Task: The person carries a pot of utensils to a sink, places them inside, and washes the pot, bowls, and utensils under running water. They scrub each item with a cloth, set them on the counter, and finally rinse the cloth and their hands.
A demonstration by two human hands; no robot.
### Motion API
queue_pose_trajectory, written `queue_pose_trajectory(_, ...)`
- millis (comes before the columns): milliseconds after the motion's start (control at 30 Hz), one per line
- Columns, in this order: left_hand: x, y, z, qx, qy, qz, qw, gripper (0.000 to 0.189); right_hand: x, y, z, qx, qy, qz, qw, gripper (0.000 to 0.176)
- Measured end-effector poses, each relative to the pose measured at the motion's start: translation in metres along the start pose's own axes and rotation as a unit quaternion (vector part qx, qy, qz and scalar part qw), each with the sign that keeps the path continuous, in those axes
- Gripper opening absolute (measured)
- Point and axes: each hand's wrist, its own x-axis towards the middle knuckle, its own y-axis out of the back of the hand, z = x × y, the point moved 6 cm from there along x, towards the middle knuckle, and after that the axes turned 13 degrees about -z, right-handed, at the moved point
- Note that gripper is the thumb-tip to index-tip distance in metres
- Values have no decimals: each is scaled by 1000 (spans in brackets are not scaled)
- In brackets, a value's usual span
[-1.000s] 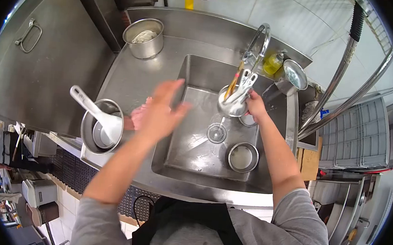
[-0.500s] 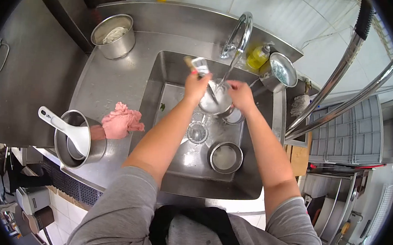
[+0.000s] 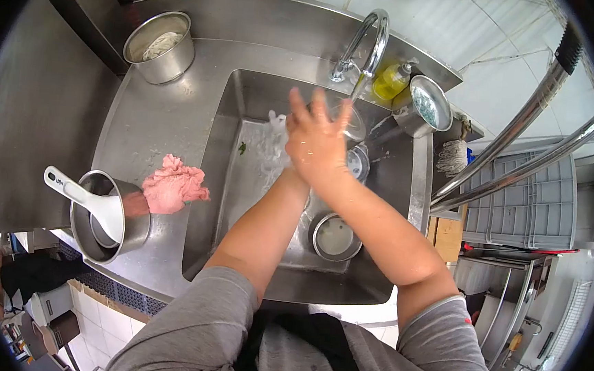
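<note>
My right hand (image 3: 317, 145) is over the sink (image 3: 201, 227), fingers spread, back facing up, with drops of water on it. Most of my left hand is hidden beneath it, as the wrists cross. Behind my right fingers, under the tap (image 3: 377, 46), a round metal vessel (image 3: 358, 124) is partly covered. A small metal container (image 3: 358, 163) sits close to my right wrist. Nearer to me in the sink stands a round metal pan (image 3: 335, 237) holding cloudy liquid. White suds (image 3: 274, 142) lie on the sink floor left of my hands.
On the left counter are a pink cloth (image 3: 175, 185), a pot (image 3: 137, 226) with a white ladle-like scoop (image 3: 99, 206) across it, and another pot (image 3: 168, 59). A yellow soap bottle (image 3: 392, 80) and a tilted metal pot (image 3: 419, 118) stand right of the tap. Grey crates (image 3: 523, 201) are at the right.
The brush in my left hand is no longer visible. My right hand has left the metal vessel and moved left across my left hand, fingers now spread. Suds have appeared on the sink floor.
</note>
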Motion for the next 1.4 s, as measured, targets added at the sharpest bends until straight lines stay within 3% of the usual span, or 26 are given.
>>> queue_pose_trajectory(33,13,-18,-26,-331,-33,-120,935,38,-7,14,18,34,-83,46,995,36)
queue_pose_trajectory(67,15,-28,-19,-620,-63,-226,749,37,-17,22,36,67,-164,93,980,45)
queue_pose_trajectory(100,22,-29,-21,-620,-64,-225,749,37,-21,18,44,67,-162,94,980,45)
queue_pose_trajectory(167,26,-23,-34,-553,104,-95,821,34,-37,-34,81,287,-314,-27,905,43)
queue_pose_trajectory(233,37,-20,-37,-356,-6,-82,931,30,-46,-132,110,658,-213,104,714,49)
queue_pose_trajectory(267,29,-20,-22,-302,-23,-103,948,29,-50,-138,106,659,-211,108,714,49)
queue_pose_trajectory(333,32,-25,-9,-198,-99,-149,964,25,-75,-163,99,769,-333,156,523,46)
queue_pose_trajectory(367,28,-25,6,-210,-168,-139,953,20,-74,-158,96,657,-324,157,663,42)
queue_pose_trajectory(433,26,-25,19,-68,-165,-194,965,21,-82,-169,76,879,-294,103,361,43)
queue_pose_trajectory(533,28,-26,36,-38,-123,-249,960,24,-86,-178,73,888,-275,208,306,46)
queue_pose_trajectory(567,25,-23,45,-36,-124,-248,960,24,-86,-171,71,888,-272,209,305,46)
queue_pose_trajectory(633,24,-21,52,6,-62,-248,967,27,-77,-162,54,939,-224,49,255,45)
queue_pose_trajectory(667,27,-24,55,-42,-111,-250,961,27,-76,-170,51,942,-216,5,258,46)
queue_pose_trajectory(700,29,-27,55,-41,-112,-253,960,27,-73,-172,51,942,-217,8,257,46)
queue_pose_trajectory(767,28,-30,69,-32,-218,-252,942,33,-71,-168,65,931,-230,174,226,46)
queue_pose_trajectory(800,31,-35,64,-63,-161,-286,943,28,-73,-167,66,914,-259,181,254,45)
queue_pose_trajectory(933,34,-33,69,-17,-117,-293,949,16,-71,-172,57,958,-164,45,232,46)
queue_pose_trajectory(967,38,-35,65,-19,-117,-290,950,16,-65,-173,58,957,-164,42,234,46)
queue_pose_trajectory(1033,41,-36,62,-125,-142,-287,939,21,-52,-175,65,941,-186,165,229,44)
queue_pose_trajectory(1067,41,-37,62,-124,-122,-309,935,29,-50,-169,59,929,-203,169,260,41)
queue_pose_trajectory(1167,46,-30,66,-87,-138,-323,932,38,-50,-171,43,950,-239,85,183,32)
queue_pose_trajectory(1233,52,-24,62,-97,-149,-353,918,45,-50,-167,56,956,-189,106,198,32)
queue_pose_trajectory(1300,48,-13,60,-147,-136,-319,926,56,-51,-167,59,942,-235,128,204,35)
queue_pose_trajectory(1333,47,-4,56,94,-184,-258,944,65,-49,-168,59,939,-239,135,209,37)
queue_pose_trajectory(1367,36,1,54,174,-144,-297,928,68,-47,-164,58,935,-244,142,213,39)
queue_pose_trajectory(1400,38,2,36,204,-138,-289,925,61,-41,-155,55,935,-197,111,272,43)
